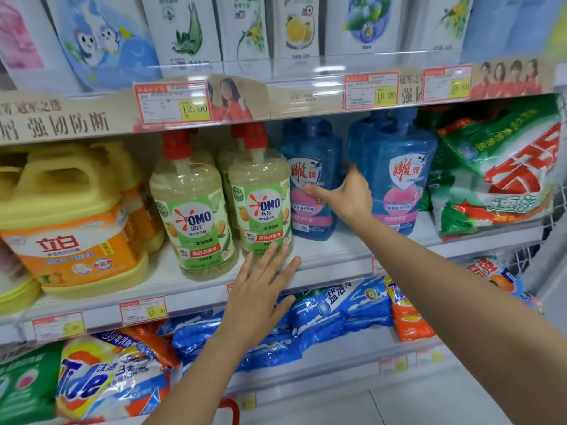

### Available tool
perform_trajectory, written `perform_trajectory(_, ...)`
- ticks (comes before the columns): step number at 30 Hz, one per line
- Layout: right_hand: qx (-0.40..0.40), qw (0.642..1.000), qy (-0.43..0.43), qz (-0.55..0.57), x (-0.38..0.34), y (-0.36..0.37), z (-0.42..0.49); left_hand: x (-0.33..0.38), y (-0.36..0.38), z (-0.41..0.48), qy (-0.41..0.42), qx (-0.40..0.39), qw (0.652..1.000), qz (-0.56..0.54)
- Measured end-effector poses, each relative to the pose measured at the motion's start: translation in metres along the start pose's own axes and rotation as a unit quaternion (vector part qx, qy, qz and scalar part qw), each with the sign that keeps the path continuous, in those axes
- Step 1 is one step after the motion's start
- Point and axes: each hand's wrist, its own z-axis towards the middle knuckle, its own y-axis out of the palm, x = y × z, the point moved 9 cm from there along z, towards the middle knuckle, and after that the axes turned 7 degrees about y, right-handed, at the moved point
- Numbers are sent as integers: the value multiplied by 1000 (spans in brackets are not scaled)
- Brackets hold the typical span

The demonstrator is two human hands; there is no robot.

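1. Head view: the right hand [340, 194] is gripping the blue bottle [310, 161]. The thumb is lying across the front label and the other fingers are curling round the bottle's right side, mostly out of sight.
2. The blue bottle is standing upright on the shelf [337, 251], at the thumb side of the right hand. It is showing translucent blue plastic, a white shield-shaped label with red characters and a bird, a pink peach picture, and a pink band lower down. Its top is reaching up under the shelf above.
3. A second blue bottle [399, 179] with the same label is standing just right of the right hand, so the hand is sitting between the two.
4. The left hand [260, 289] is stretching out flat, well apart from the right, fingers straight and slightly spread, holding nothing. Its fingertips are overlapping the base of the OMO bottle [260, 207]; I cannot tell whether they are touching it.
5. The OMO bottle is standing upright just above the left hand and just left of the blue bottle. It is showing clear plastic, pale yellow liquid, a red pump and a green label with orange fruit.
6. A twin OMO bottle [193, 216] is standing left of the left fingertips, with a yellow jug [70, 222] farther left.
7. Blue bags [331, 305] are lying on the lower shelf under both forearms.
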Motion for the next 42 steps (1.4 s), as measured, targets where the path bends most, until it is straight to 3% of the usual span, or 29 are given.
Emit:
perform_trajectory(7,45,995,9,87,11,-19,-34,1,-2,0,-5,-16,1000,-11)
perform_trajectory(15,23,999,23,-13,1,-24,-22,-1,-5,-2,-16,-12,1000,-14)
perform_trajectory(30,21,996,19,-85,1,-33,-13,-7,-8,-6,-54,26,998,-8)
perform_trajectory(42,-1,996,86,-16,1,-34,-6,-7,-5,-7,-49,16,997,-54)
